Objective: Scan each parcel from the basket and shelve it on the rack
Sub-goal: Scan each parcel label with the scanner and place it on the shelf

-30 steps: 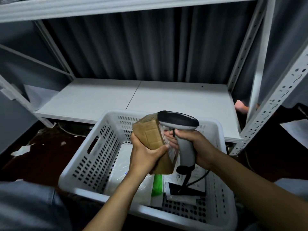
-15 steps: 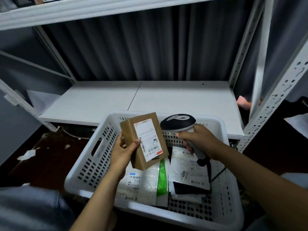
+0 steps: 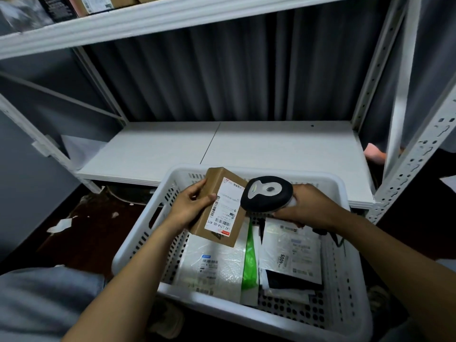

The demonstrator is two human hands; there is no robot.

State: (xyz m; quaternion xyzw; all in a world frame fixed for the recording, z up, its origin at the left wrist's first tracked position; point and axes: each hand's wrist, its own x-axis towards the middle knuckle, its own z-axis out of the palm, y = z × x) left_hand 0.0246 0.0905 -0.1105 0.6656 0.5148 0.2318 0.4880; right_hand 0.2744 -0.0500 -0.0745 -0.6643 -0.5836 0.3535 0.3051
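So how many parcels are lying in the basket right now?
3 visible: a white bubble mailer at the left, a white labelled mailer at the right, a black packet peeking from under it. Others may lie hidden beneath.

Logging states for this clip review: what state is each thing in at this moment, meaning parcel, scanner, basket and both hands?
White perforated plastic basket: holds flat mailers.
Brown cardboard box parcel: held above the basket, label facing up.
Black-and-grey handheld scanner: gripped, head at the label's right edge.
Left hand: grips the box.
Right hand: grips the scanner.
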